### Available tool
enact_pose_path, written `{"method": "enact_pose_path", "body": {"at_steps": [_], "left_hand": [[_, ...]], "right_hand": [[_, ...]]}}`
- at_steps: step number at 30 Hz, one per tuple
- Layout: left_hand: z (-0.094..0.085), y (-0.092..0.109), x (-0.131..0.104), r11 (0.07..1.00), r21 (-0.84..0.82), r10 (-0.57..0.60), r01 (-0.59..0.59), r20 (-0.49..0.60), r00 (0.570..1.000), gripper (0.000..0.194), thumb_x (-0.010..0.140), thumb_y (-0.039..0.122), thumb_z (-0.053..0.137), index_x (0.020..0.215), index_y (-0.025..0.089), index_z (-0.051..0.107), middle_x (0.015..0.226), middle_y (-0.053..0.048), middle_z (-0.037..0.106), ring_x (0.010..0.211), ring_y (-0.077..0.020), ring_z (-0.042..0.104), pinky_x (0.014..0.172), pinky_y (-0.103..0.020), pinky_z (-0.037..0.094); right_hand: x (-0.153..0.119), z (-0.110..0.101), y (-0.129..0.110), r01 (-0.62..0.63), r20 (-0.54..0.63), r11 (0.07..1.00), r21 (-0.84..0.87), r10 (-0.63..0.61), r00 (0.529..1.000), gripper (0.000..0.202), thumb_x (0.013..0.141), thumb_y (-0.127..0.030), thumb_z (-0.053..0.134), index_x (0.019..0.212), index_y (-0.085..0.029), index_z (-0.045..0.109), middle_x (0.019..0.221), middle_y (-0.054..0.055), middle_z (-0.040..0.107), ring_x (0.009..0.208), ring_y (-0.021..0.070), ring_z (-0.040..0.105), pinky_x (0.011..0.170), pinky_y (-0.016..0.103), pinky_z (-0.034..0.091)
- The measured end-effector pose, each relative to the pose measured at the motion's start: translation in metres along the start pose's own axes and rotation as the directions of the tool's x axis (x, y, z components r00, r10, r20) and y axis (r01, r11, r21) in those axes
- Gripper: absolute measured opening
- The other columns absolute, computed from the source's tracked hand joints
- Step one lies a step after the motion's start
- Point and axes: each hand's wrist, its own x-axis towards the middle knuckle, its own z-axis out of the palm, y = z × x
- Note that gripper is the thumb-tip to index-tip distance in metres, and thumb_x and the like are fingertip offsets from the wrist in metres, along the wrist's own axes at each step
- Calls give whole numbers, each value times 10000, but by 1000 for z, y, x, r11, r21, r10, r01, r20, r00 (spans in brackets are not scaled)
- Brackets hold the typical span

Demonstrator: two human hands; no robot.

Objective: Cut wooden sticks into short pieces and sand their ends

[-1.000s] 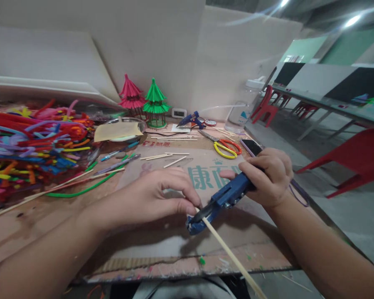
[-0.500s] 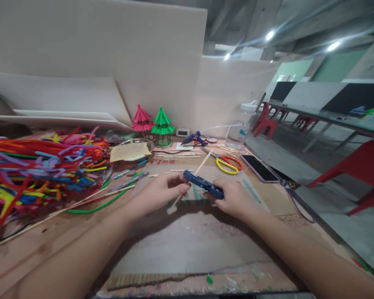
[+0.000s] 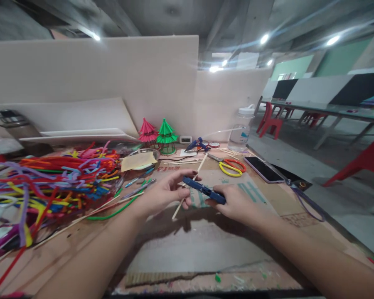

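Observation:
My left hand [image 3: 170, 190] is closed, pinching a thin pale wooden stick [image 3: 178, 211] that slants up and away past the fingers. My right hand [image 3: 233, 201] grips the near end of a dark blue hand tool [image 3: 204, 189] resembling pliers. The tool's far tip lies by the left fingers and crosses the stick; whether it bites on the stick I cannot tell. Both hands are above a cardboard sheet [image 3: 205, 245] on the table.
Coloured pipe cleaners [image 3: 65, 182] heap on the left. Behind stand a red paper pavilion [image 3: 148, 132], a green one [image 3: 166, 135], a blue glue gun [image 3: 197, 144] and a clear bottle [image 3: 238, 133]. Scissors [image 3: 232, 167] and a phone [image 3: 263, 169] lie to the right.
My view has tilted up and turned slightly left. The stick has shifted a little within my left fingers, and both hands keep their holds.

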Motion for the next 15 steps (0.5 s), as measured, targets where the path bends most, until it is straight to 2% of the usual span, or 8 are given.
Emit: {"method": "enact_pose_path", "body": {"at_steps": [7, 15], "left_hand": [[3, 6, -2, 1000, -7, -13, 13, 8, 1000, 431, 867, 294, 777, 1254, 230, 597, 1400, -127, 571, 626, -58, 660, 548, -191, 567], [3, 7, -3, 999, -15, -49, 49, 24, 999, 504, 841, 313, 801, 1291, 217, 595, 1440, -158, 534, 594, -51, 652, 503, -174, 564]], "right_hand": [[1, 5, 2, 25, 17, 999, 28, -25, 1000, 337, 883, -521, 619, 808, -205, 706, 761, 60, 718, 665, 193, 579, 616, 288, 315], [0, 11, 1, 19, 19, 996, 86, -21, 1000, 319, 865, -488, 635, 742, -199, 690, 661, 35, 672, 587, 165, 529, 585, 279, 294]]}}
